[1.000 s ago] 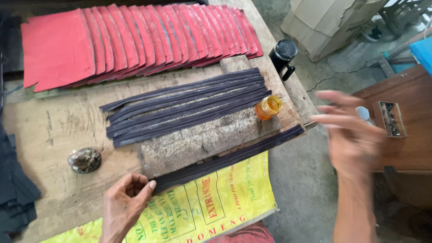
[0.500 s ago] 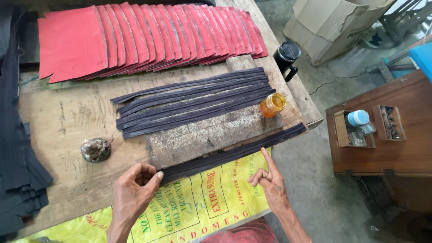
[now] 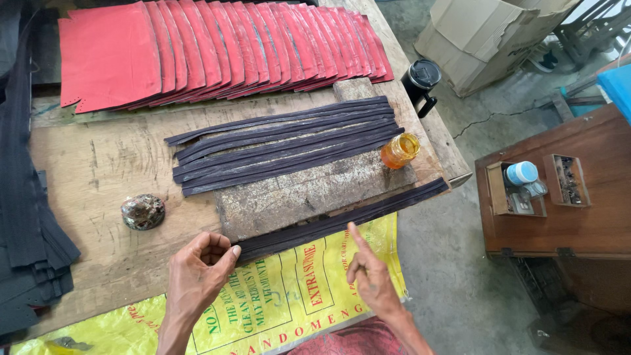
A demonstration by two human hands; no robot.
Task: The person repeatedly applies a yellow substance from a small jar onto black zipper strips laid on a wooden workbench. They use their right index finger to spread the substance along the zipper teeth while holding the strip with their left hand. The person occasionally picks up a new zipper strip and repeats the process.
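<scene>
A long dark leather strip lies along the near edge of a stained work board on the wooden table. My left hand is curled, its thumb touching the strip's left end. My right hand hovers just below the strip's middle, index finger raised and pointing, other fingers loosely bent, holding nothing. Several more dark strips lie in a row farther back. A small amber jar stands at their right end.
Overlapping red leather panels line the table's far edge. Dark fabric is piled at left. A round dark stone-like lump sits on the wood. A yellow printed sack hangs in front. A black mug, cardboard box and wooden cabinet stand at right.
My right hand swung in from the far right and now hovers by the front strip with its index finger raised. My left hand stayed at the strip's left end.
</scene>
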